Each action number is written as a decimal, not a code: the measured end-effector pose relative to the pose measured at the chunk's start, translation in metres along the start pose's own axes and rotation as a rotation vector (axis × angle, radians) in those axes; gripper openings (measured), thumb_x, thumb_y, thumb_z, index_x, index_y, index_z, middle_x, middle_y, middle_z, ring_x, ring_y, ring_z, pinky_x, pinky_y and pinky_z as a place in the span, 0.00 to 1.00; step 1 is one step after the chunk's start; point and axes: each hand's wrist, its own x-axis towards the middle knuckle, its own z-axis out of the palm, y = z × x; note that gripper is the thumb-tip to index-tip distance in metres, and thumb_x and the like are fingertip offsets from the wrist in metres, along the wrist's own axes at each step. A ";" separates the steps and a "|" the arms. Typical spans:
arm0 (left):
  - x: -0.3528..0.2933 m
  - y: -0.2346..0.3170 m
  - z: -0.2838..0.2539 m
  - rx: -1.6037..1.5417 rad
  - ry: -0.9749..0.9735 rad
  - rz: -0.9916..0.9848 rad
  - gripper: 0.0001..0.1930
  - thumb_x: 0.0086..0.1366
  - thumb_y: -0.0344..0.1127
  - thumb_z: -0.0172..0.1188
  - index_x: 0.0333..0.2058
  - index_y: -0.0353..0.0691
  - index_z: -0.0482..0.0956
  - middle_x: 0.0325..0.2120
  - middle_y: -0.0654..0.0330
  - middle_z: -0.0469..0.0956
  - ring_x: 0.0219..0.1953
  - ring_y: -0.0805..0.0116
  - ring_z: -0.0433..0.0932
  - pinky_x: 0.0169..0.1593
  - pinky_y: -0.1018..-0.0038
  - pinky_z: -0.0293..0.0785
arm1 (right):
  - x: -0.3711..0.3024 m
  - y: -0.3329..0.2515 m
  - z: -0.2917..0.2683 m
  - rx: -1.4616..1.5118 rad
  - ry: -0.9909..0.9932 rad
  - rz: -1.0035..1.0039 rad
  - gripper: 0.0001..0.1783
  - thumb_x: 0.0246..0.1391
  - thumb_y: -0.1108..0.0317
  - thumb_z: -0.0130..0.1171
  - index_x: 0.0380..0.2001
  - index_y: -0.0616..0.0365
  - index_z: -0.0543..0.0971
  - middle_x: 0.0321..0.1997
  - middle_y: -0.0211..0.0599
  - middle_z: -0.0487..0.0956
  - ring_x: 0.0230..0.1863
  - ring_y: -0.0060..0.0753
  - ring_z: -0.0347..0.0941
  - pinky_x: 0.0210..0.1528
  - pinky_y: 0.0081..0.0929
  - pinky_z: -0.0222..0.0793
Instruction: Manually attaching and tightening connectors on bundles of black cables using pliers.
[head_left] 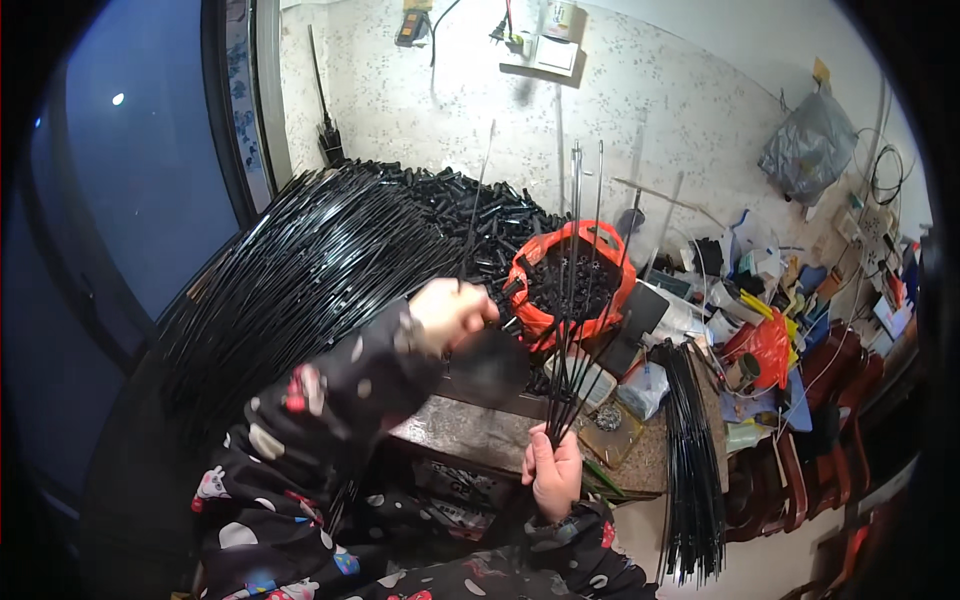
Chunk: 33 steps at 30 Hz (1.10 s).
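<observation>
My right hand (555,472) is closed around the lower ends of several thin black rods (570,330), which stand upright and fan out slightly toward the top. To its upper left, my left hand (452,315) has its fingers curled, and a single thin rod (478,205) rises from it. A dark round blur (488,365) sits just below that hand, too smeared to name. Behind the hands, a red plastic bag (627,290) stands open, full of small black parts (570,280).
A large heap of long black rods (300,260) fills the left side, with a pile of short black pieces (490,215) behind it. Another rod bundle (690,460) overhangs the worktop's right edge. Clutter and a red bag (765,350) lie farther right. A grey bag (810,145) hangs on the wall.
</observation>
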 end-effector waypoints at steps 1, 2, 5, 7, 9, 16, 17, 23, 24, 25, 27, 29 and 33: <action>0.029 0.009 -0.004 0.030 -0.034 0.009 0.13 0.60 0.40 0.47 0.27 0.36 0.74 0.10 0.71 0.62 0.09 0.83 0.56 0.13 0.83 0.50 | 0.004 -0.004 -0.009 -0.001 0.032 -0.001 0.07 0.57 0.67 0.45 0.35 0.58 0.65 0.18 0.28 0.64 0.14 0.18 0.59 0.15 0.15 0.56; 0.055 0.021 -0.008 0.092 -0.083 0.014 0.13 0.58 0.41 0.47 0.27 0.37 0.73 0.10 0.70 0.61 0.09 0.80 0.56 0.13 0.80 0.52 | 0.006 -0.009 -0.017 0.003 0.013 0.033 0.08 0.57 0.67 0.45 0.37 0.59 0.65 0.18 0.29 0.64 0.14 0.18 0.59 0.15 0.15 0.56; 0.082 0.063 -0.037 0.176 -0.106 0.107 0.21 0.65 0.49 0.41 0.32 0.34 0.71 0.07 0.73 0.53 0.07 0.83 0.48 0.11 0.82 0.46 | 0.008 -0.017 -0.019 0.039 -0.059 0.062 0.10 0.57 0.68 0.45 0.41 0.61 0.65 0.18 0.30 0.65 0.13 0.18 0.58 0.15 0.14 0.56; 0.067 0.080 -0.080 0.158 -0.092 0.083 0.23 0.65 0.50 0.39 0.31 0.34 0.71 0.07 0.72 0.54 0.07 0.81 0.49 0.12 0.82 0.47 | 0.008 -0.019 -0.014 0.057 -0.101 0.050 0.10 0.57 0.68 0.45 0.40 0.61 0.65 0.18 0.31 0.65 0.13 0.19 0.59 0.15 0.14 0.57; 0.072 0.066 -0.101 0.464 0.098 0.167 0.23 0.64 0.51 0.39 0.30 0.35 0.73 0.06 0.71 0.56 0.06 0.79 0.52 0.12 0.80 0.50 | 0.009 -0.026 -0.019 0.049 -0.079 0.074 0.10 0.57 0.67 0.46 0.39 0.61 0.65 0.18 0.31 0.66 0.14 0.20 0.61 0.16 0.15 0.58; 0.020 -0.058 -0.167 1.803 0.534 -0.099 0.11 0.53 0.36 0.54 0.36 0.42 0.73 0.34 0.59 0.72 0.39 0.58 0.74 0.40 0.61 0.71 | 0.010 -0.036 -0.020 -0.089 -0.075 0.049 0.09 0.56 0.66 0.47 0.36 0.61 0.66 0.17 0.29 0.67 0.14 0.19 0.62 0.17 0.15 0.61; 0.024 -0.081 -0.161 1.948 0.670 0.122 0.08 0.52 0.33 0.52 0.33 0.43 0.74 0.32 0.63 0.70 0.35 0.62 0.72 0.35 0.63 0.70 | 0.011 -0.036 -0.021 -0.161 -0.034 0.061 0.09 0.56 0.66 0.48 0.35 0.61 0.67 0.17 0.29 0.67 0.14 0.18 0.62 0.16 0.15 0.61; -0.063 -0.033 0.016 1.048 0.098 0.688 0.09 0.49 0.38 0.62 0.25 0.39 0.78 0.20 0.55 0.75 0.25 0.60 0.75 0.30 0.69 0.71 | 0.024 -0.053 -0.011 -0.587 0.031 -0.014 0.12 0.53 0.65 0.50 0.23 0.63 0.66 0.14 0.36 0.70 0.12 0.27 0.66 0.14 0.23 0.61; -0.095 -0.035 0.030 0.841 -0.033 0.424 0.11 0.51 0.40 0.61 0.30 0.39 0.79 0.22 0.55 0.77 0.28 0.60 0.77 0.32 0.71 0.72 | 0.023 -0.054 0.006 -0.651 -0.021 -0.071 0.14 0.52 0.64 0.50 0.22 0.63 0.66 0.14 0.44 0.71 0.12 0.38 0.69 0.15 0.30 0.62; -0.110 -0.029 0.049 0.860 -0.205 0.178 0.13 0.53 0.41 0.59 0.34 0.39 0.78 0.25 0.52 0.77 0.31 0.61 0.77 0.36 0.74 0.72 | 0.026 -0.045 0.016 -0.764 0.000 -0.252 0.14 0.51 0.63 0.51 0.22 0.64 0.65 0.16 0.53 0.70 0.19 0.55 0.69 0.19 0.40 0.62; -0.109 -0.064 0.065 0.476 -0.395 0.195 0.19 0.56 0.43 0.56 0.41 0.36 0.73 0.32 0.57 0.76 0.35 0.67 0.75 0.40 0.74 0.70 | 0.011 -0.051 0.035 -0.934 0.014 -0.287 0.14 0.50 0.62 0.51 0.22 0.63 0.65 0.18 0.55 0.70 0.24 0.61 0.67 0.22 0.45 0.61; -0.099 -0.075 0.077 0.178 -0.444 0.074 0.20 0.59 0.42 0.54 0.44 0.33 0.69 0.38 0.62 0.72 0.37 0.72 0.71 0.43 0.76 0.68 | -0.009 -0.049 0.033 -0.981 0.015 -0.353 0.14 0.48 0.63 0.53 0.32 0.62 0.66 0.20 0.54 0.72 0.24 0.58 0.69 0.23 0.44 0.63; -0.061 -0.072 0.098 -0.492 -0.403 0.109 0.15 0.60 0.32 0.52 0.45 0.33 0.68 0.38 0.57 0.74 0.40 0.70 0.73 0.44 0.74 0.69 | -0.034 -0.015 0.008 -0.861 0.110 -0.389 0.18 0.45 0.69 0.54 0.40 0.62 0.64 0.24 0.51 0.74 0.25 0.51 0.72 0.27 0.37 0.67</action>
